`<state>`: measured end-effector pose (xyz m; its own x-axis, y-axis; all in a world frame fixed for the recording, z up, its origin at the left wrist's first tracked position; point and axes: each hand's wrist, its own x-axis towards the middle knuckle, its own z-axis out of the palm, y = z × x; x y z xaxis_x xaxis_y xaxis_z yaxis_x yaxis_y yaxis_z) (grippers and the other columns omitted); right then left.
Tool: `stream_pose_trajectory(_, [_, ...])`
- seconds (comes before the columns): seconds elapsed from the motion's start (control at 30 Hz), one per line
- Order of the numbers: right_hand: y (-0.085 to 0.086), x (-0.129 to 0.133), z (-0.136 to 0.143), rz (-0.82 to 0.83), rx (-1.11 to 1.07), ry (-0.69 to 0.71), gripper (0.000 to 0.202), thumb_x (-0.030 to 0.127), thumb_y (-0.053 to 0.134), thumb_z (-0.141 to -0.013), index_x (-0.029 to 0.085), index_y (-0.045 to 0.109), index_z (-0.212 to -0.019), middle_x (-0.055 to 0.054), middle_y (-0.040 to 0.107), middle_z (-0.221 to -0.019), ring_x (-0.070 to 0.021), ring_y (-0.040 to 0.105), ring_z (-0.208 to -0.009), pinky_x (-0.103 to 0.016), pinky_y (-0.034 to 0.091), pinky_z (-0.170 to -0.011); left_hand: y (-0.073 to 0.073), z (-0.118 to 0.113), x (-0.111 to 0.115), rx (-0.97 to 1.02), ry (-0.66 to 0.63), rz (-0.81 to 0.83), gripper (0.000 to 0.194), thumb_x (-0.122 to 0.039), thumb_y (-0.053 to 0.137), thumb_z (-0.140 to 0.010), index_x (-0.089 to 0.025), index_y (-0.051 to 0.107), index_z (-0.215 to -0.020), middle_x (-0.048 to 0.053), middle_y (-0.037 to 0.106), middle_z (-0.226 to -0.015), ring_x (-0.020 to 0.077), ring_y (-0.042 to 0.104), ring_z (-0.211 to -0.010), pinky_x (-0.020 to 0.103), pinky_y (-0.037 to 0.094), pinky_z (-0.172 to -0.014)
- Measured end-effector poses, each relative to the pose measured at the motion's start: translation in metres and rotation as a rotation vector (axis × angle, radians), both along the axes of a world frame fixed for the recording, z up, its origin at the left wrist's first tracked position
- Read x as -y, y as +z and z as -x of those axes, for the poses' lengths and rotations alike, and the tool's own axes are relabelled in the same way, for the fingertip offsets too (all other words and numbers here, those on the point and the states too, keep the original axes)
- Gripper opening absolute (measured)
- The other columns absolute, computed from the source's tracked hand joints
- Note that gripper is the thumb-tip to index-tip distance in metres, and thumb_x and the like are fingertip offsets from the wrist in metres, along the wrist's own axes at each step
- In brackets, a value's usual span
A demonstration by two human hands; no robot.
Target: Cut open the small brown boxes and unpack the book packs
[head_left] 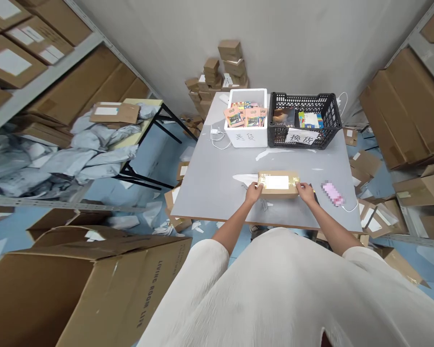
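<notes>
Grey tabletop [210, 183] in front of me, pale wall [292, 43] behind, and 1 taped cardboard box [278, 191] is right over the near half, white label [277, 182] facing up! My left hand [254, 193] grips its left end, my right hand [305, 192] clamps the right end: 2 hands, 1 box! Just beyond my right fingers, a dark-and-yellow object [314, 195] pokes out, partly hidden. Farther back, 2 containers side by side: white bin [249, 139], black crate [327, 138], printed items in both!
</notes>
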<state>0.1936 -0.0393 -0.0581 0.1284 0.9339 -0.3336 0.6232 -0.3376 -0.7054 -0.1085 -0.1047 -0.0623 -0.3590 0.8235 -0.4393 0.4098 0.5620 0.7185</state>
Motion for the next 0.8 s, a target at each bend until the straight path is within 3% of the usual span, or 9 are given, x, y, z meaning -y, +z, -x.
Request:
stream_pose_trajectory(0.17, [0.003,0.002,0.001,-0.061,-0.019,0.050,0.044,0.049,0.064,-0.094,0.019,0.078,-0.123,-0.013,0.083,-0.121,-0.0299,0.075,-0.113,-0.040,0.058,-0.103,-0.006,-0.003,0.003,0.006,0.036,-0.088,0.046,-0.037,0.068,-0.101,-0.019,0.063,-0.143,0.015,0.075,-0.133,0.0253,0.073,-0.119,0.034,0.056,-0.102])
stream_pose_trajectory(0.33, [0.004,-0.004,0.002,-0.076,-0.046,0.076,0.035,0.041,0.064,-0.092,0.020,0.081,-0.115,-0.012,0.084,-0.123,-0.0307,0.075,-0.119,-0.044,0.057,-0.109,-0.002,0.000,-0.008,0.121,0.036,-0.067,0.062,-0.026,0.071,-0.097,-0.020,0.053,-0.156,0.016,0.071,-0.146,0.0242,0.073,-0.122,0.036,0.057,-0.105])
stream_pose_trajectory(0.5, [0.007,0.006,-0.003,-0.061,-0.110,0.071,0.033,0.038,0.066,-0.090,0.020,0.081,-0.114,-0.012,0.084,-0.125,-0.0308,0.076,-0.119,-0.047,0.058,-0.109,0.002,0.001,-0.003,0.237,-0.015,-0.139,0.072,-0.014,0.067,-0.095,-0.020,0.046,-0.163,0.016,0.069,-0.152,0.0224,0.072,-0.128,0.035,0.056,-0.111])
stream_pose_trajectory(0.8, [0.002,0.037,-0.013,-0.070,-0.229,0.046,0.032,0.038,0.070,-0.084,0.020,0.080,-0.110,-0.011,0.085,-0.122,-0.0304,0.079,-0.113,-0.047,0.061,-0.108,-0.002,0.003,0.022,0.232,-0.068,-0.141,0.081,-0.018,0.075,-0.088,-0.022,0.048,-0.165,0.014,0.077,-0.139,0.0241,0.075,-0.123,0.039,0.059,-0.108])
